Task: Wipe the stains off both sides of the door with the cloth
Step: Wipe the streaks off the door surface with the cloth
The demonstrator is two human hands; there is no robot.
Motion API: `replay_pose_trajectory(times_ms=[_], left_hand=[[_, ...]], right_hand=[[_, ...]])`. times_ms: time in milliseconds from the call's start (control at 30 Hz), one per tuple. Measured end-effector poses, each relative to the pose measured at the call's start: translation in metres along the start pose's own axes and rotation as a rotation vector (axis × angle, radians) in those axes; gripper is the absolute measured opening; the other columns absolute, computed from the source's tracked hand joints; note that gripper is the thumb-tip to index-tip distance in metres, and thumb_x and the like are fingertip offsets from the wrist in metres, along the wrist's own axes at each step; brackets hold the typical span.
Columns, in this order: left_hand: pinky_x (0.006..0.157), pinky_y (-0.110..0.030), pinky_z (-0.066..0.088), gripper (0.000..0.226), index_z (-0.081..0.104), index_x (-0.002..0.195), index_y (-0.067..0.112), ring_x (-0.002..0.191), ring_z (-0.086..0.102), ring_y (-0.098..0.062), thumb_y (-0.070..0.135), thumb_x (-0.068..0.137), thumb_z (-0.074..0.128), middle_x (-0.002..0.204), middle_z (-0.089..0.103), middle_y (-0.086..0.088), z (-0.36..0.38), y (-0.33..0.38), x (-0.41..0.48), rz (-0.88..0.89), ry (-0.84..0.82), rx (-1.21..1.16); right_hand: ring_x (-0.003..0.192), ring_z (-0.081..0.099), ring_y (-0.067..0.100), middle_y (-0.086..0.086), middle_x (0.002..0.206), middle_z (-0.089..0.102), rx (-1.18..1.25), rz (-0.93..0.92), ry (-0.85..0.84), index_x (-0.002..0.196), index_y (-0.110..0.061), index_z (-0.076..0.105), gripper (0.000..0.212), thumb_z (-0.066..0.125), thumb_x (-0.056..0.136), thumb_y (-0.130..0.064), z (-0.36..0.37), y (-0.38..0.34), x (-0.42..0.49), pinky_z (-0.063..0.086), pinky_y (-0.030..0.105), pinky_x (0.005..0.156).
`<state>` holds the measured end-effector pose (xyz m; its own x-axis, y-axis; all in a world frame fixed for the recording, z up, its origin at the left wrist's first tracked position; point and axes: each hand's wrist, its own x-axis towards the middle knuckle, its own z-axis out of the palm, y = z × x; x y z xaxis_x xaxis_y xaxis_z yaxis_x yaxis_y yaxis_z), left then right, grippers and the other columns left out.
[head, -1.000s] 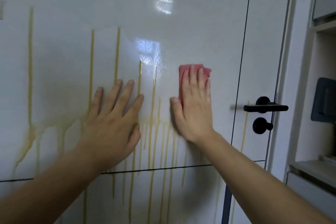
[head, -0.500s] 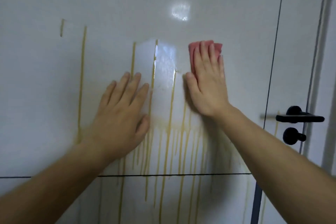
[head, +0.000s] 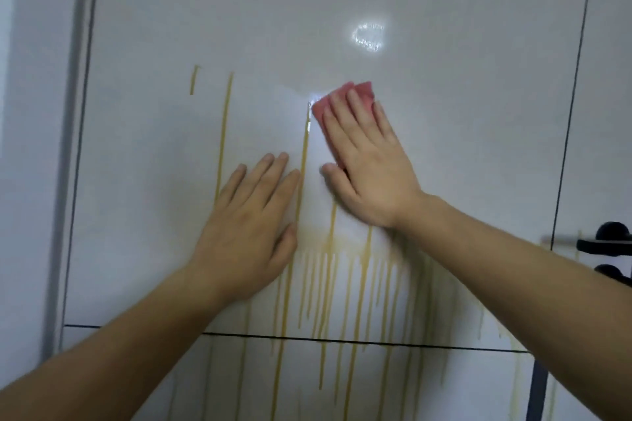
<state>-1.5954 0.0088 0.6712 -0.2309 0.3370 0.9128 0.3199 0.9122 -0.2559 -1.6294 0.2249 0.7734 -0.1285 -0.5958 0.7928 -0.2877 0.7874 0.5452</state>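
Cloth point(head: 355, 92): folded, long axis near upright on door point(head: 444, 113). Right grip point(head: 369, 167): straight fingers press it. Left grip point(head: 249, 225): flat, spread, lower left.

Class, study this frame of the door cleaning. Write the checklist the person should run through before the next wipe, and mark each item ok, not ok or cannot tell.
1. The cloth pinned flat to the door under the right hand: ok.
2. The left hand flat on the door, holding nothing: ok.
3. This side free of stains: not ok; yellow streaks run left of the cloth and below both hands.
4. The left hand out of the wiping path: not ok; it lies between two streaks.
5. Other side of the door clean: cannot tell, out of view.
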Motion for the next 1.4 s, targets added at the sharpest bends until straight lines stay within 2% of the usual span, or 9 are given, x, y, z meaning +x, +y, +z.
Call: replay_pose_trajectory(times_ms=[100,267,400,467,633,800,1000,1200,1400], left_hand=[[0.123,-0.057,0.025,0.067,0.044,0.151,0.002,0.154,0.027,-0.036,0.033,0.092,0.046,0.163,0.034,-0.02,-0.006,-0.021,-0.011,-0.035,0.047,0.008],[0.123,-0.065,0.014,0.071,0.035,0.156,0.008,0.157,0.014,-0.037,0.041,0.093,0.039,0.169,0.022,-0.017,-0.009,-0.044,-0.023,-0.203,0.005,0.071],[0.122,-0.067,0.015,0.072,0.035,0.157,0.009,0.158,0.014,-0.036,0.043,0.094,0.038,0.17,0.021,-0.014,-0.008,-0.051,-0.027,-0.185,-0.014,0.076],[0.124,-0.064,0.015,0.072,0.03,0.159,0.009,0.158,0.013,-0.033,0.042,0.095,0.037,0.17,0.02,-0.013,-0.011,-0.055,-0.03,-0.174,-0.009,0.04],[0.127,-0.057,0.01,0.074,0.019,0.162,0.008,0.16,0.006,-0.029,0.039,0.097,0.036,0.171,0.013,-0.013,-0.014,-0.08,-0.051,-0.264,0.002,0.005],[0.128,-0.054,0.009,0.072,0.023,0.161,0.008,0.159,0.006,-0.03,0.036,0.098,0.039,0.172,0.011,-0.014,-0.015,-0.11,-0.073,-0.298,0.014,0.044],[0.129,-0.05,0.006,0.07,0.018,0.164,0.012,0.16,0.001,-0.025,0.037,0.101,0.036,0.173,0.006,-0.007,-0.012,-0.125,-0.085,-0.239,0.018,0.018],[0.129,-0.05,0.007,0.069,0.02,0.164,0.015,0.16,0.003,-0.026,0.038,0.101,0.037,0.173,0.008,-0.007,-0.011,-0.132,-0.099,-0.226,0.024,0.032],[0.129,-0.049,0.005,0.071,0.019,0.164,0.018,0.16,0.002,-0.027,0.038,0.099,0.04,0.173,0.007,-0.006,-0.009,-0.138,-0.11,-0.245,0.04,-0.018]], right_hand=[[0.159,0.002,0.028,0.011,0.171,0.012,-0.073,-0.22,-0.076,0.163,-0.008,0.018,0.069,0.035,0.105,-0.042,-0.009,0.016,0.002,0.003,0.047,0.129],[0.159,-0.007,0.028,0.011,0.172,0.001,0.046,0.156,-0.001,0.164,-0.01,0.006,0.073,0.03,0.103,-0.043,-0.013,-0.004,0.044,-0.007,0.046,0.128],[0.159,0.006,0.033,0.014,0.17,0.016,-0.033,-0.36,-0.093,0.162,-0.005,0.022,0.069,0.036,0.105,-0.042,0.007,-0.037,0.009,0.007,0.052,0.129],[0.159,0.007,0.032,0.013,0.17,0.017,-0.065,-0.457,-0.119,0.162,-0.008,0.023,0.067,0.035,0.106,-0.042,0.001,-0.024,0.019,0.007,0.051,0.129],[0.159,-0.007,0.026,0.01,0.173,0.003,0.051,0.049,-0.047,0.164,-0.013,0.005,0.072,0.028,0.104,-0.045,-0.012,-0.029,0.069,-0.01,0.041,0.128],[0.159,0.004,0.028,0.01,0.171,0.014,-0.057,-0.392,-0.102,0.163,-0.009,0.019,0.069,0.03,0.105,-0.045,0.011,-0.063,0.049,0.004,0.048,0.129],[0.159,-0.01,0.023,0.007,0.173,-0.002,0.048,0.035,-0.039,0.165,-0.014,0.002,0.072,0.022,0.104,-0.048,-0.005,-0.079,0.136,-0.01,0.043,0.128],[0.159,0.001,0.025,0.008,0.171,0.011,-0.068,-0.422,-0.132,0.164,-0.012,0.015,0.071,0.027,0.104,-0.049,0.009,-0.09,0.102,-0.001,0.044,0.129],[0.159,-0.007,0.025,0.008,0.173,0.002,0.01,-0.123,-0.1,0.165,-0.015,0.004,0.077,0.017,0.099,-0.053,-0.003,-0.115,0.166,-0.007,0.044,0.128]])
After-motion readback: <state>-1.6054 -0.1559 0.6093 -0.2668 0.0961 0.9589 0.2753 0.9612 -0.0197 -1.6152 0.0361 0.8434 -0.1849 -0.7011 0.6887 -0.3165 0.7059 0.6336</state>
